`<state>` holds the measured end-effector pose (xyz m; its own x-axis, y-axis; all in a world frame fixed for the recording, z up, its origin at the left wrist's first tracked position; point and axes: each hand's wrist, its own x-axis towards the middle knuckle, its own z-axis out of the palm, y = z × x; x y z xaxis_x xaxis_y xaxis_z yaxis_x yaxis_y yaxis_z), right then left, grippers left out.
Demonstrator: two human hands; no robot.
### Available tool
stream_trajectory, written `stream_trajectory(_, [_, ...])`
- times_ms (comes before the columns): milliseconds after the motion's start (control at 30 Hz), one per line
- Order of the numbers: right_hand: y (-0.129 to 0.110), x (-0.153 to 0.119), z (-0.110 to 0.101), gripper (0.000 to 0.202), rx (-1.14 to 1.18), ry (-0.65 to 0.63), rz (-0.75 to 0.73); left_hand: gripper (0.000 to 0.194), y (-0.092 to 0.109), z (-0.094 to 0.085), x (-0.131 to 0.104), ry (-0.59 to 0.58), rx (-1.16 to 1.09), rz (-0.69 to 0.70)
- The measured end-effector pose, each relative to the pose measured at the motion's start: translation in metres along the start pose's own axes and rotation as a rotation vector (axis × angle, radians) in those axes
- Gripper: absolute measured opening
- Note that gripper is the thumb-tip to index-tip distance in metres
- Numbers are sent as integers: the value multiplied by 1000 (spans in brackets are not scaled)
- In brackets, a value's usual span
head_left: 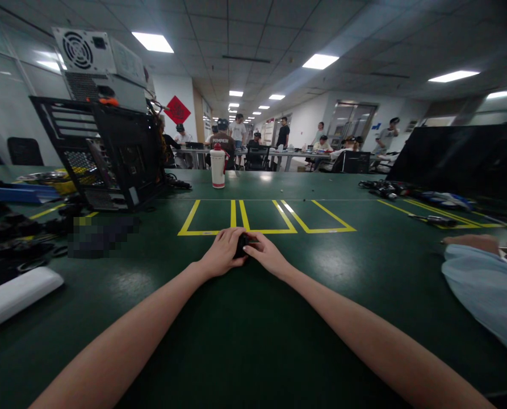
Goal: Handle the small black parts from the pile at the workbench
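Both my hands meet at the middle of a dark green tabletop (236, 341), around a small black object (241, 246). My left hand (224, 250) is wrapped over it from the left, with its back toward me. From the right, the fingers and thumb of my right hand (265, 253) pinch its side. Most of the object is covered, so I cannot tell its kind. Just beyond my fingertips, yellow tape (270, 231) marks several boxes on the table.
An open black computer case (108, 153) with power supplies (95, 54) on top stands left. Farther back is a white tumbler (218, 167). Cables (15, 238) and a white block (19, 298) lie left. A dark monitor (461, 159) and another person's sleeve (483, 289) are at right.
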<state>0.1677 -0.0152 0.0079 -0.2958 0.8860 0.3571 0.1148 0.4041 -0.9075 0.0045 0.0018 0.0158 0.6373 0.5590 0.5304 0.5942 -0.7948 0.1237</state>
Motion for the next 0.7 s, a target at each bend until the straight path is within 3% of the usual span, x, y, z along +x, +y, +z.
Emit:
stream_trajectory(300, [-3, -2, 2, 21, 52, -22, -22, 60, 0, 0, 0, -4, 3, 2])
stream_trajectory(533, [1, 0, 1, 33, -17, 14, -33, 60, -3, 4, 1, 11, -2, -6])
stream_trajectory(700, [-2, -2, 0, 29, 6, -25, -29, 63, -2, 3, 0, 3, -5, -5])
